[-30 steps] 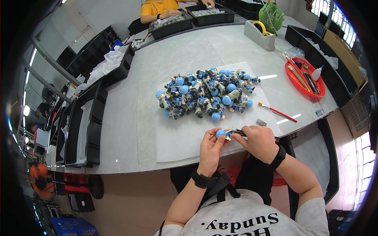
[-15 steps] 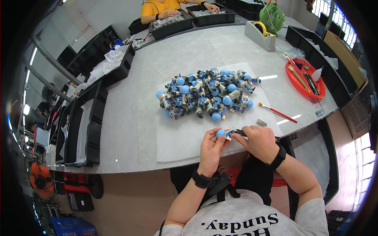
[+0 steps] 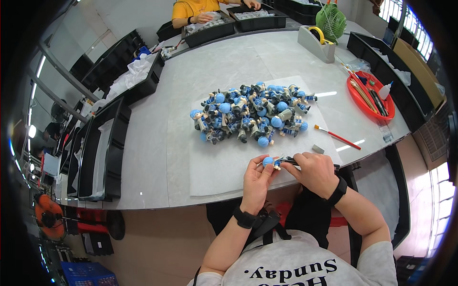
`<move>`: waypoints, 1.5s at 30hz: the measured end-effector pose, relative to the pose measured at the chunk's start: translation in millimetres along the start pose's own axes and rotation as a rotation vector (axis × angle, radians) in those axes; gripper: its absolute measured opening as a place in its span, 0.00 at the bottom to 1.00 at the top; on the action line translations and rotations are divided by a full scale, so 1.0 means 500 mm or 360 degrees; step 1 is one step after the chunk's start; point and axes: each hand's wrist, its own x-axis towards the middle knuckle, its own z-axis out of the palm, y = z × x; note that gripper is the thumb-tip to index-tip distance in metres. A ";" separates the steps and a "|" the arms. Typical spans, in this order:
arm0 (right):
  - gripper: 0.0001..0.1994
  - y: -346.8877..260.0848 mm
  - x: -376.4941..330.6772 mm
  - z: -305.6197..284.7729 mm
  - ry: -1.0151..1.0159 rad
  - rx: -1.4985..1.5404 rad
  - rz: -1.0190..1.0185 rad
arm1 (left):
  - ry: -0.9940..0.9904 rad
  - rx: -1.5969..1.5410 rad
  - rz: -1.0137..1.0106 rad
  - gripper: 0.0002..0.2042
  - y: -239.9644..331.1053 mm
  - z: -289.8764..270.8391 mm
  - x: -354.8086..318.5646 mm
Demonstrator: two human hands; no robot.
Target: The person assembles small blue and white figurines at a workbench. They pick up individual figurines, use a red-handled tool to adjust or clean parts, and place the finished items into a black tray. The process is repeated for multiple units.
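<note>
Near the table's front edge, my left hand pinches a small blue-haired toy figurine between thumb and fingers. My right hand is closed round a slim black tool, perhaps tweezers; its tip meets the figurine's body, and its back end sticks out past the hand. Fingers cover part of both. Beyond my hands, a heap of similar figurines, blue and grey with dark feet, lies on a white sheet. A small grey block sits just past my right hand.
A red-handled brush lies to the right, near a red tray of brushes, pens and a white bottle. Black bins line the left; another bin stands right. A green fan and a co-worker in yellow are at the back.
My hands keep almost the same pose, with figurine and tool still touching. Across the table, the co-worker's hands have shifted slightly over the bins.
</note>
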 end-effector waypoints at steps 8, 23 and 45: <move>0.18 0.000 0.000 -0.003 -0.0070 0.0001 0.0061 | -0.0013 0.0034 0.0001 0.13 0.002 0.001 -0.001; 0.17 0.002 0.001 0.000 -0.0050 0.0054 0.0031 | -0.0014 0.0014 0.0011 0.13 0.001 0.000 -0.001; 0.04 0.280 0.087 -0.036 -0.0356 -0.0221 0.0110 | 0.0034 -0.0001 0.0020 0.10 0.003 0.017 0.000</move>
